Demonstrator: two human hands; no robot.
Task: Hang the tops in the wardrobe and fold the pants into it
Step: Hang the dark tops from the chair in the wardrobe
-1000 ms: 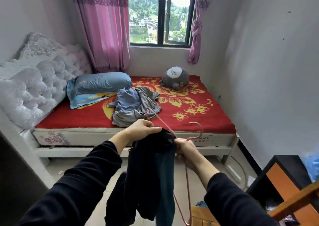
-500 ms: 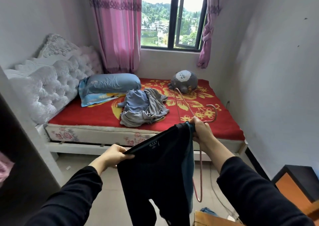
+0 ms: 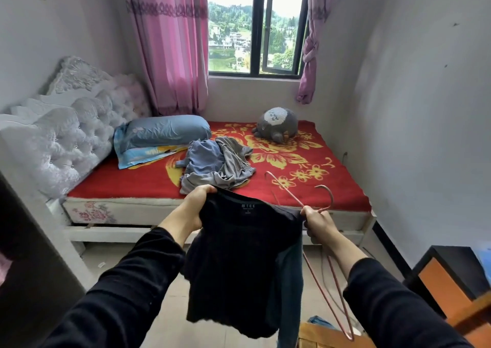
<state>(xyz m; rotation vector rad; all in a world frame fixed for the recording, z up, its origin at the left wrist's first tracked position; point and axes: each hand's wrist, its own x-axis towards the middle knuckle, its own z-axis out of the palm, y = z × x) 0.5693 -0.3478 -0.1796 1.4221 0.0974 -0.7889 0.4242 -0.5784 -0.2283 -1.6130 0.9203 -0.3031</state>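
A black top [image 3: 244, 262] with a neck label hangs spread between my hands in front of the bed. My left hand [image 3: 195, 207] grips its left shoulder. My right hand [image 3: 317, 223] grips the right shoulder together with pink wire hangers [image 3: 326, 278], whose hooks rise above my fist and whose frames dangle below it. A dark blue garment [image 3: 291, 289] hangs behind the top. A pile of blue and grey clothes [image 3: 215, 165] lies on the red bed [image 3: 132, 183]. The dark wardrobe edge [image 3: 24, 268] shows at the left.
A blue pillow [image 3: 164, 132] and a grey plush toy [image 3: 279, 124] lie on the bed. A black and orange cabinet [image 3: 449, 276] and wooden furniture [image 3: 318, 334] stand at the lower right. Tiled floor lies between me and the bed.
My hands moved apart and spread the bunched top open, then raised it so its collar faces me. The view shifted left and nearer to the bed.
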